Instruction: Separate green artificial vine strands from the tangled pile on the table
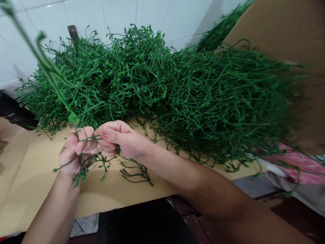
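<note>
The left hand (68,156) is closed, its thumb pressed toward curled fingers (87,136), gripping the lower end of a green stem (57,88) that rises toward the upper left. The right hand (119,137) is closed too, thumb laid along the bent index finger, pinching thin green strands (91,138) that run across to the left hand. The knuckles of the two hands meet or nearly meet; which, I cannot tell. Sprigs (82,171) hang below the left hand; how they are held is hidden. Both hands are above the tabletop (33,183), in front of a large pile (142,74) of similar greenery by the tiled wall (119,17). A small bunch (138,173) lies on the tabletop below the right wrist.
</note>
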Demonstrator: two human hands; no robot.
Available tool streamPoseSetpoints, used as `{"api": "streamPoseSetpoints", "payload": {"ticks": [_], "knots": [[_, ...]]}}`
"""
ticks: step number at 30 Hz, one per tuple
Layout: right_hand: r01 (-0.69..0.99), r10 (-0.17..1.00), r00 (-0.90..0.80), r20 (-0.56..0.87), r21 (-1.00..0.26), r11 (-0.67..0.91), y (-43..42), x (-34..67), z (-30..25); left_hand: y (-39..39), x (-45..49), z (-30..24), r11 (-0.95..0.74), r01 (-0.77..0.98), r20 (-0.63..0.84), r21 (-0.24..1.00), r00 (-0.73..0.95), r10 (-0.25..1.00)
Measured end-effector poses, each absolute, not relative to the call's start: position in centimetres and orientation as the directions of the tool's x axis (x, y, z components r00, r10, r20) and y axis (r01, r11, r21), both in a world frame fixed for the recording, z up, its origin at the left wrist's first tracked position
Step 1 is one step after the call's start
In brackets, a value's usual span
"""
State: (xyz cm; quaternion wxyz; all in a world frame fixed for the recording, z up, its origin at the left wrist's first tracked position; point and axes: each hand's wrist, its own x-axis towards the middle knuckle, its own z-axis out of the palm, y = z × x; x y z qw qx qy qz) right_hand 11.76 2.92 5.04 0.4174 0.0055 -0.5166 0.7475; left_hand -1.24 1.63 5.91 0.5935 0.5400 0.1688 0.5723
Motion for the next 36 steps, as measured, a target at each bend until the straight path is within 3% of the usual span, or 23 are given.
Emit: {"api": "streamPoseSetpoints", "payload": {"ticks": [9, 19, 23, 32, 36], "knots": [[-0.565, 0.710, -0.493, 0.504, -0.805, 0.179, 3.8, 11.9, 5.0, 2.6, -1.2, 5.5, -0.108, -0.375, 0.199, 0.921, 0.213, 0.957], [-0.696, 0.836, -0.432, 0.338, -0.715, -0.071, 4.1, 10.7, 4.0, 2.9, -0.7, 5.4, -0.023, -0.451, 0.086, 0.892, 0.120, 0.989], [-0.704, 0.802, -0.502, 0.323, -0.691, -0.163, 3.8, 11.0, 4.6, 2.4, -0.9, 5.2, -0.001, -0.463, 0.089, 0.886, 0.168, 0.982], [-0.657, 0.620, -0.669, 0.409, -0.715, -0.238, 3.5, 11.8, 4.5, 1.3, -1.1, 5.6, -0.045, -0.480, 0.266, 0.876, 0.403, 0.876], [-0.642, 0.550, -0.706, 0.447, -0.732, -0.229, 3.8, 12.0, 4.4, 1.5, -1.7, 5.5, -0.104, -0.428, 0.284, 0.898, 0.383, 0.879]]}}
